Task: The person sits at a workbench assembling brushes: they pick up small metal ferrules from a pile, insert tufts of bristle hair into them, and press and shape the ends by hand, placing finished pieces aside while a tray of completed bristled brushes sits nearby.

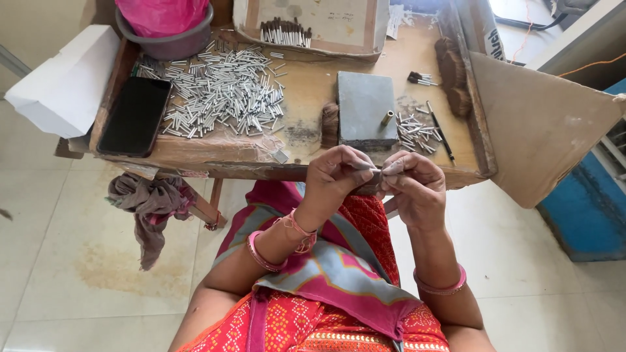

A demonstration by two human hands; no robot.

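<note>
Two hands: both raised together just in front of the near edge of the low wooden work table (306, 85), fingertips meeting.
Left hand (336, 176): fingers curled shut, pinching one end of a thin silver metal tube (377, 169) between thumb and forefinger.
Right hand (414, 186): fingers bent and closed around a small tuft of brown bristle (369, 188) that shows dark between the two hands; its fingertips touch the other end of the tube.
Tube position: held level in the air between the hands, clear of the table, above the person's lap.
Table, left part: large loose heap of short silver metal tubes (222, 91); black smartphone (135, 116) lying flat just beside the heap.
Table, middle: grey square block (365, 107) with a short brass peg (387, 118) at its right edge; clump of brown hair (330, 124) touching its left side.
Table, right part: smaller scatter of silver tubes (416, 130); black pencil-like stick (441, 133) beside it.
Far edge: grey plastic bowl with pink bag (166, 26); cardboard tray holding finished brush pieces (285, 32).
Below table, left: grey-brown rag (150, 205) hanging.
</note>
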